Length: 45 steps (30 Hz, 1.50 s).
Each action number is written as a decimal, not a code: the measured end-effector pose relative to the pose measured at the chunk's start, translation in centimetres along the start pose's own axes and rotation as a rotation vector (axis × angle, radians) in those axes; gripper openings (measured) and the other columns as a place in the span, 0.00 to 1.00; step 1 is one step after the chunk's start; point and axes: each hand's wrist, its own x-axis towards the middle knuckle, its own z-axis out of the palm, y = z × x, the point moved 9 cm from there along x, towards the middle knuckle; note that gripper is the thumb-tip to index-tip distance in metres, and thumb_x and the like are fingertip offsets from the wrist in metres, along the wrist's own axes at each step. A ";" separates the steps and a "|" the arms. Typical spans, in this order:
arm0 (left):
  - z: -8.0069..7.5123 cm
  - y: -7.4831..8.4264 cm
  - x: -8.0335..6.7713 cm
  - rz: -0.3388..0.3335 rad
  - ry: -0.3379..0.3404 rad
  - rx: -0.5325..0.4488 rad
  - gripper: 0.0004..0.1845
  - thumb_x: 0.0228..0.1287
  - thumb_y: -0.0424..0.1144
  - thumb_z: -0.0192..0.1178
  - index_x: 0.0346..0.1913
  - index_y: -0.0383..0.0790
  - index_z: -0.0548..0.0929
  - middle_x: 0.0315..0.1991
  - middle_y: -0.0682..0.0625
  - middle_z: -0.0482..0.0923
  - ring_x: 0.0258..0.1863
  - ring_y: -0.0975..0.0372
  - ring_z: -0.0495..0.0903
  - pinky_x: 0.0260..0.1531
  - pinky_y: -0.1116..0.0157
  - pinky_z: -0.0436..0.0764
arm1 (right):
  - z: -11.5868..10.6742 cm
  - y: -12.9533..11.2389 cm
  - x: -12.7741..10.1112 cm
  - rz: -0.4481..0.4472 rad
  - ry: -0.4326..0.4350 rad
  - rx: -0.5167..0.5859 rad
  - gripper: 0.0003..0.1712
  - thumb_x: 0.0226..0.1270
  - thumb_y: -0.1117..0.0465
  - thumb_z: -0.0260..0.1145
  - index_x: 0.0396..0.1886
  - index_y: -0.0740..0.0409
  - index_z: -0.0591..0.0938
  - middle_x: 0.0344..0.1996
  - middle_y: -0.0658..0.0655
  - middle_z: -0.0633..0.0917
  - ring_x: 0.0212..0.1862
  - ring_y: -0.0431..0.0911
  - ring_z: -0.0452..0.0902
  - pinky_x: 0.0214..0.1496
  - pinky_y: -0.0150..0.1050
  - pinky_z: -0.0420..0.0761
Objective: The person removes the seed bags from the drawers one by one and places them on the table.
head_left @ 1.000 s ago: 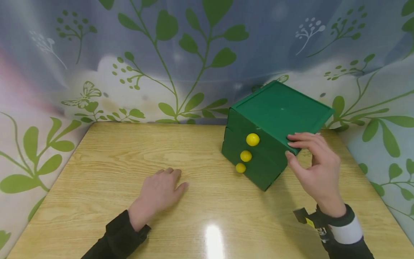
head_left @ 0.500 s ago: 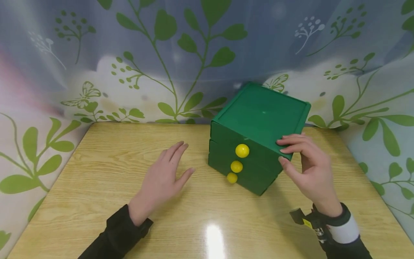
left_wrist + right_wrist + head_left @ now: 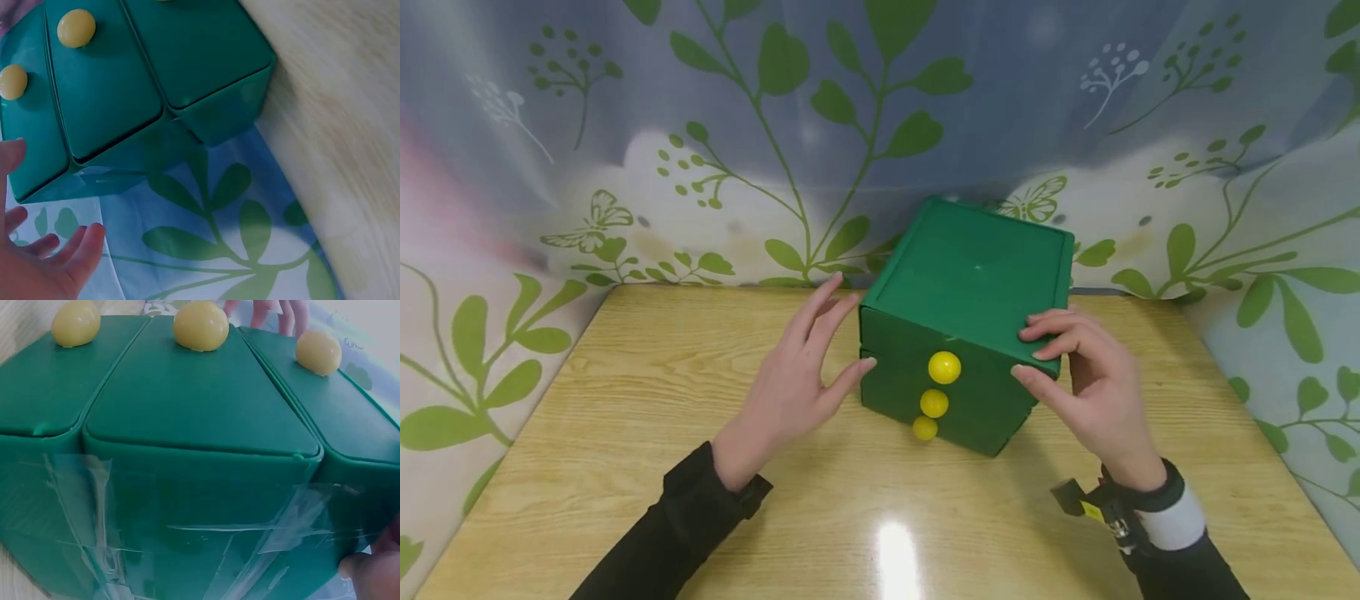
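A small green drawer cabinet with three drawers stands angled on the wooden table. Each drawer front has a round yellow knob. At the top right front corner, my right hand grips the cabinet, thumb at the front edge and fingers over the top. My left hand is held up with fingers spread, its fingertips right by the cabinet's left front edge. In the left wrist view, that hand's fingers show beside the drawers. Clear tape runs across the cabinet's side in the right wrist view.
A leaf-patterned curtain hangs right behind the table, and more patterned cloth lines both sides. The cabinet's back sits close to the curtain. A bright light reflection shows on the table's front part.
The cabinet has shifted left and turned so its front faces more toward me, my right hand moving with it. My left hand has risen from the table and come up to the cabinet's left side.
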 end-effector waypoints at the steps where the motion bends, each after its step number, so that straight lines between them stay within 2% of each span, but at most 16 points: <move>1: -0.1 0.1 0.2 0.010 0.007 -0.016 0.36 0.71 0.53 0.61 0.74 0.40 0.64 0.77 0.43 0.53 0.66 0.51 0.69 0.33 0.58 0.81 | 0.1 0.1 0.0 0.001 -0.004 0.010 0.14 0.56 0.73 0.75 0.30 0.75 0.76 0.42 0.66 0.82 0.56 0.60 0.73 0.66 0.44 0.68; 5: -0.3 0.5 0.6 0.050 0.030 -0.065 0.34 0.73 0.55 0.56 0.73 0.39 0.66 0.76 0.41 0.54 0.67 0.50 0.68 0.52 0.54 0.78 | 0.7 0.6 0.2 0.011 -0.018 0.055 0.13 0.56 0.75 0.75 0.28 0.73 0.75 0.42 0.65 0.82 0.55 0.59 0.73 0.65 0.44 0.70; 6: -0.3 0.5 0.6 0.058 0.032 -0.076 0.33 0.74 0.55 0.55 0.72 0.39 0.66 0.76 0.41 0.54 0.67 0.50 0.68 0.56 0.53 0.76 | 0.9 0.7 0.3 0.011 -0.021 0.064 0.13 0.55 0.75 0.74 0.28 0.72 0.75 0.41 0.64 0.82 0.55 0.59 0.73 0.67 0.45 0.67; 14: -0.5 0.6 0.6 0.059 0.013 -0.165 0.28 0.75 0.55 0.53 0.66 0.39 0.72 0.77 0.42 0.53 0.71 0.48 0.62 0.64 0.53 0.69 | 1.8 1.4 0.5 0.027 -0.056 0.102 0.13 0.55 0.76 0.74 0.28 0.69 0.75 0.42 0.64 0.81 0.56 0.60 0.72 0.68 0.49 0.64; 19: -0.9 0.5 0.3 0.053 0.027 -0.199 0.25 0.75 0.54 0.53 0.62 0.38 0.73 0.75 0.41 0.56 0.72 0.49 0.61 0.63 0.53 0.70 | 2.2 1.7 0.8 0.022 -0.063 0.105 0.14 0.56 0.72 0.76 0.28 0.69 0.76 0.43 0.64 0.82 0.58 0.60 0.72 0.72 0.53 0.57; 23: -1.2 0.3 -0.1 0.048 0.057 -0.186 0.25 0.75 0.55 0.53 0.60 0.37 0.74 0.74 0.41 0.59 0.71 0.50 0.63 0.55 0.54 0.76 | 2.6 2.0 0.9 0.024 -0.066 0.105 0.14 0.58 0.70 0.76 0.29 0.69 0.76 0.45 0.65 0.83 0.62 0.62 0.70 0.73 0.55 0.54; 28: -1.4 0.1 -0.4 0.043 0.076 -0.176 0.25 0.75 0.55 0.53 0.60 0.37 0.75 0.74 0.40 0.59 0.70 0.49 0.64 0.47 0.55 0.80 | 2.8 2.4 0.8 0.055 -0.042 0.095 0.13 0.57 0.73 0.75 0.30 0.69 0.76 0.53 0.67 0.81 0.68 0.63 0.64 0.72 0.52 0.60; 35: -1.7 0.0 -0.6 0.044 0.118 -0.171 0.24 0.75 0.55 0.54 0.58 0.37 0.74 0.74 0.39 0.59 0.71 0.48 0.63 0.60 0.49 0.72 | 2.7 2.8 0.8 0.063 0.024 0.070 0.14 0.59 0.67 0.75 0.33 0.73 0.79 0.65 0.70 0.72 0.72 0.63 0.59 0.71 0.46 0.63; 39: -1.7 -0.1 -0.6 0.036 0.135 -0.184 0.24 0.74 0.54 0.54 0.59 0.36 0.74 0.75 0.38 0.58 0.72 0.48 0.61 0.62 0.48 0.70 | 2.7 3.0 0.7 0.076 0.075 0.056 0.13 0.59 0.71 0.74 0.37 0.75 0.80 0.67 0.71 0.69 0.72 0.61 0.60 0.70 0.44 0.64; 41: -1.7 -0.2 -0.5 0.031 0.143 -0.188 0.25 0.75 0.53 0.54 0.59 0.35 0.74 0.75 0.37 0.57 0.73 0.47 0.60 0.60 0.48 0.73 | 2.7 3.1 0.6 0.083 0.103 0.042 0.12 0.58 0.75 0.73 0.40 0.77 0.81 0.68 0.71 0.69 0.73 0.61 0.59 0.69 0.43 0.66; 45: -1.5 -0.6 -0.6 0.005 0.148 -0.186 0.26 0.75 0.53 0.54 0.62 0.35 0.73 0.76 0.38 0.55 0.72 0.49 0.61 0.47 0.51 0.81 | 2.6 3.4 0.4 0.116 0.165 -0.022 0.15 0.58 0.78 0.71 0.45 0.78 0.82 0.68 0.70 0.70 0.72 0.59 0.62 0.61 0.38 0.75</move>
